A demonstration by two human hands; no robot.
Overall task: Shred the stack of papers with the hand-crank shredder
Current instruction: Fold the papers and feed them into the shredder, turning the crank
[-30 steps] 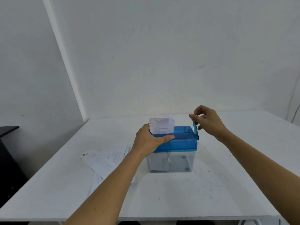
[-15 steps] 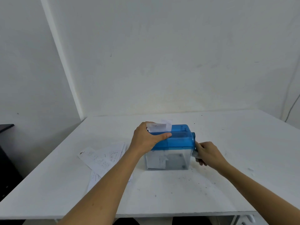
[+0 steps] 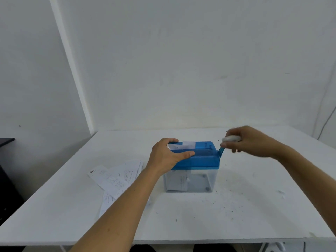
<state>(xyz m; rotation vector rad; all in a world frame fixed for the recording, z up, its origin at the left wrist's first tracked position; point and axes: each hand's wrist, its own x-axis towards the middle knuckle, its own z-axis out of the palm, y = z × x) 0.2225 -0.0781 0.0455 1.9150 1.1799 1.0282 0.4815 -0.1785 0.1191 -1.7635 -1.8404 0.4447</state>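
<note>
White walls, a white desk (image 3: pixel 181 224) flecked with paper dust. Your left hand (image 3: pixel 167 157) clamps the shredder (image 3: pixel 201 157) lid, fingers (image 3: pixel 172 140) curled over its far edge. Your right hand (image 3: pixel 252 140) grips the crank (image 3: pixel 221 151) knob. 1 sheet (image 3: pixel 183 145) shows only a short strip above the slot. The stack of papers (image 3: pixel 116 177) lies just left of the shredder, so most of the work remains.
</note>
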